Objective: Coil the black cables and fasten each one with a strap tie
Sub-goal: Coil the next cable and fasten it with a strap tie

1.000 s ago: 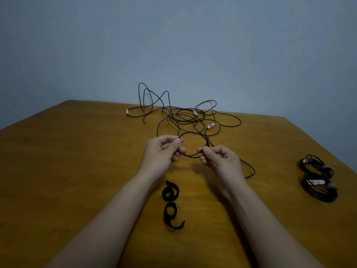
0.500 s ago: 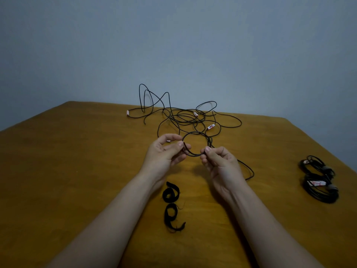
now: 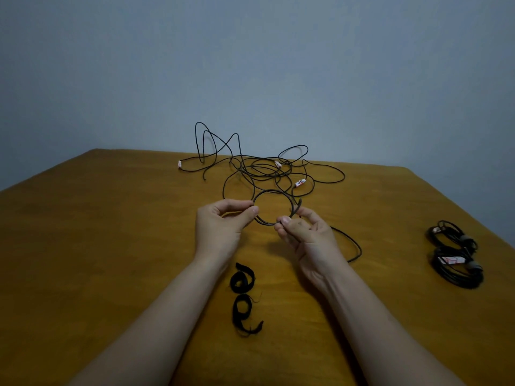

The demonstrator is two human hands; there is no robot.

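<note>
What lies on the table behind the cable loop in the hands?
A tangle of loose black cables with white tags. The fingers hide parts of the loop.

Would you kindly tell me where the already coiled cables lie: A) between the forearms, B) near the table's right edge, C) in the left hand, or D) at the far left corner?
B: the two coiled cables lie near the right edge of the table, apart from the strap ties between the forearms.
</note>
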